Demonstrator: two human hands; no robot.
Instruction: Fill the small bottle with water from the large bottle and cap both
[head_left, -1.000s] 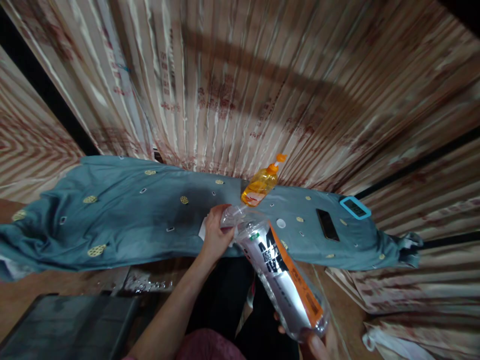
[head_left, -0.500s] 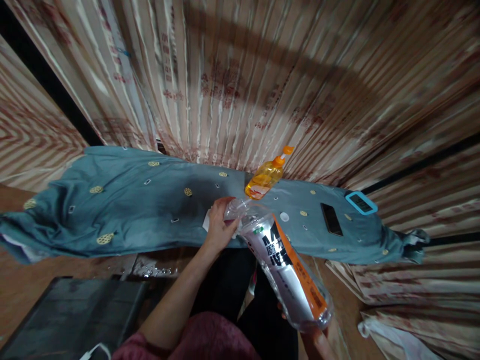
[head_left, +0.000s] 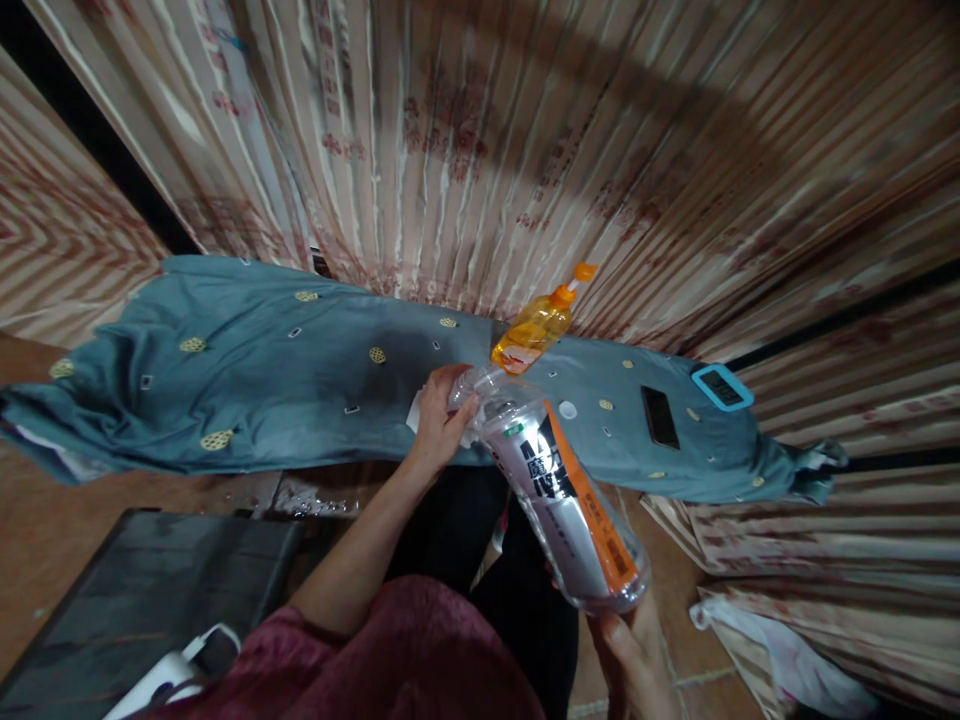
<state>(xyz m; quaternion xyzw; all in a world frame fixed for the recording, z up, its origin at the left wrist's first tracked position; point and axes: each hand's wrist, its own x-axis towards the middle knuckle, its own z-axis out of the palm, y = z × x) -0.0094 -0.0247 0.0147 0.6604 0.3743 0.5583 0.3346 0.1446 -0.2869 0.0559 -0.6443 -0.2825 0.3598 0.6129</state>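
A large clear plastic bottle (head_left: 562,495) with a black, white and orange label lies tilted, its neck pointing up and away from me. My left hand (head_left: 439,420) is closed round the bottle's neck, just above the blue-green cloth. My right hand (head_left: 634,660) cups the bottle's base from below at the lower right; only part of it shows. An orange pump bottle (head_left: 534,332) stands on the cloth just beyond the neck. A small white cap (head_left: 568,409) lies on the cloth to the right of the neck.
The blue-green patterned cloth (head_left: 247,390) covers a low surface in front of striped curtains (head_left: 480,150). A dark phone (head_left: 660,417) and a blue-framed device (head_left: 721,387) lie at its right end. A dark box (head_left: 150,590) sits at the lower left, a white bag (head_left: 780,660) at the lower right.
The view has tilted down and back, so more of my red-sleeved arm shows. Both hands keep the same hold on the bottle, which has shifted slightly up in the picture.
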